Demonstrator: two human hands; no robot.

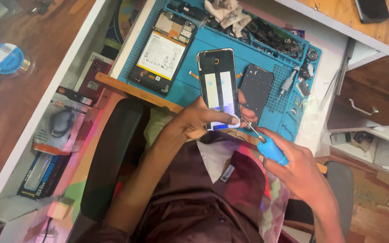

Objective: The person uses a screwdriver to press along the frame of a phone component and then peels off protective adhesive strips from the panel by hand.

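My left hand (199, 119) is clamped around the lower end of the phone frame (218, 87), holding it upright just above the blue mat (190, 85). My right hand (300, 173) grips the blue-handled screwdriver (266, 141), its tip at the frame's lower edge. It looks light, thin and fragile, so I'd hold it by its side rails.

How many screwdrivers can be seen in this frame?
2. A blue-handled screwdriver is in the right hand, tip at the phone panel held by the left hand. A grey screwdriver lies on the blue mat. Clutter may hide others.
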